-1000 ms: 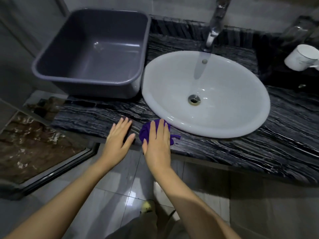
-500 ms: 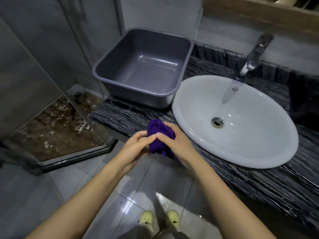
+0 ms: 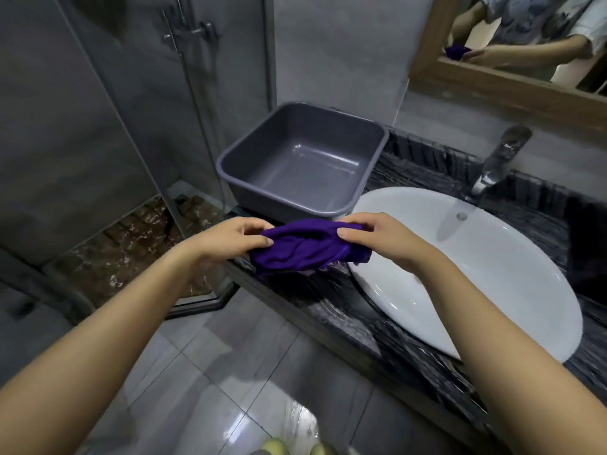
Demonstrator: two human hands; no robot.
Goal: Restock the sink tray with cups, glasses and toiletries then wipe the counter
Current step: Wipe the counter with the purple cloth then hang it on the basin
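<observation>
1. Cloth (image 3: 303, 249): purple, bunched, stretched between both hands above the near edge of the counter (image 3: 331, 300), just left of the sink (image 3: 492, 274).
2. Left hand (image 3: 230, 239): thumb and fingers pinched shut on the cloth's left end.
3. Right hand (image 3: 374, 238): thumb and fingers pinched shut on the cloth's right end; lower edge of the cloth hanging close to the counter, contact not clear.
4. Tub (image 3: 300, 162): grey, square, sitting on the far left of the counter, touching or just beside the sink rim; nothing inside.
5. Tap (image 3: 496, 159): at the far side of the sink; a pale streak below the spout, possibly running water, hard to tell.
6. Restocking: impossible to judge as done; no cups, glasses or toiletries in view, and no sink tray clearly identifiable unless the tub serves as one.
7. Wiping: seemingly the step in hand, with the cloth being spread or refolded rather than pressed flat on the stone.
8. Left to do, by the look of things: lay the cloth down and sweep the dark counter around the sink and in front of the tub; right part of the counter out of frame, so no telling its state.
9. Mirror (image 3: 512, 37): far right, reflecting the same two-handed hold.
</observation>
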